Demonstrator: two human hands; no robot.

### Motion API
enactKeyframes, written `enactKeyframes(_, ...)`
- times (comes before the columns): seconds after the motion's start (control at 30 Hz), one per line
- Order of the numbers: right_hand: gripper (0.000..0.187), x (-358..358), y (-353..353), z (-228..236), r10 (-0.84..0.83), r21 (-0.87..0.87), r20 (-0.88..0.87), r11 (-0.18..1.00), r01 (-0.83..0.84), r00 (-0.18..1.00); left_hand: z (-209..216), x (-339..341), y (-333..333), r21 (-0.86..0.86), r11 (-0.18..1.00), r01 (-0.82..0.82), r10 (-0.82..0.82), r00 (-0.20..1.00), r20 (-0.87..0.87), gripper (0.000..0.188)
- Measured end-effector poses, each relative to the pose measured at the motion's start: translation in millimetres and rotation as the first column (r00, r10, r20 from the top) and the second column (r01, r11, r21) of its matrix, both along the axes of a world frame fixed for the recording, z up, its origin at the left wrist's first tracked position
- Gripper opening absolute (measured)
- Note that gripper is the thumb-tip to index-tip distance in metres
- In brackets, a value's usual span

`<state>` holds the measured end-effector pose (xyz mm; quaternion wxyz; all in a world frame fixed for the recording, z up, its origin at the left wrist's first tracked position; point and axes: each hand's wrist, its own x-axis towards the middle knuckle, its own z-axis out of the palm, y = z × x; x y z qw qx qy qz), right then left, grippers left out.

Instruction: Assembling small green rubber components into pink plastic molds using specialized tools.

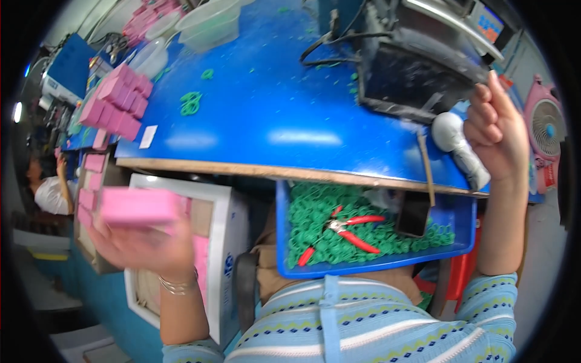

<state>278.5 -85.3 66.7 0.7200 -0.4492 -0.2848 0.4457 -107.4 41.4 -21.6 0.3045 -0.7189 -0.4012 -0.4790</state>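
Observation:
My left hand (145, 245), smeared by motion, holds a pink block-shaped box (138, 206) over the open cartons at the left. My right hand (497, 130) is raised at the right, beside a dark machine (417, 78) with a metal bar. Its index finger is stretched up near the bar's end, the other fingers are loosely bent, and nothing shows in them. Below it lies a grey-white rounded tool or wrapped handle (457, 145). On my lap, a blue tray (375, 266) is full of green rings (315, 212), with red-handled pliers (348, 228) and a dark phone (413, 213) on top.
A stack of pink boxes (121, 100) stands on the blue table (254, 115) at the left. Clear tubs (209, 24) are at the back. Open cartons (221, 242) hold more pink boxes. A thin stick (425, 160) crosses the table edge. A pink fan (546, 124) stands right; another person (51, 193) sits far left.

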Motion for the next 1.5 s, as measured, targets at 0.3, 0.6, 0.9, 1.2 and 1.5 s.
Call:
enactKeyframes(0.3,0.033,14,7,-15,0.116,0.042,0.114,0.992,-0.122,0.987,-149,-99,36,-0.862,0.489,0.134,0.183,0.951,0.251,0.075)
enactKeyframes(0.6,0.032,20,11,-21,0.063,0.066,0.11,0.995,-0.07,0.992,-161,-104,30,-0.846,0.078,0.527,0.284,0.802,0.526,0.041)
enactKeyframes(0.9,0.034,0,12,-19,0.048,0.1,0.1,0.993,-0.057,0.994,-112,-116,25,-0.887,0.022,-0.461,-0.284,0.848,-0.448,0.055)
enactKeyframes(1.2,0.026,-109,-22,-69,0.492,-0.206,0.273,0.869,-0.449,0.827,-21,-8,-25,-0.868,-0.001,0.496,-0.046,0.867,0.496,0.052)
enactKeyframes(1.5,0.054,-161,-9,-101,0.495,-0.225,0.167,0.861,-0.456,0.853,-4,96,-67,-0.704,0.195,0.683,-0.688,0.607,0.399,0.058)
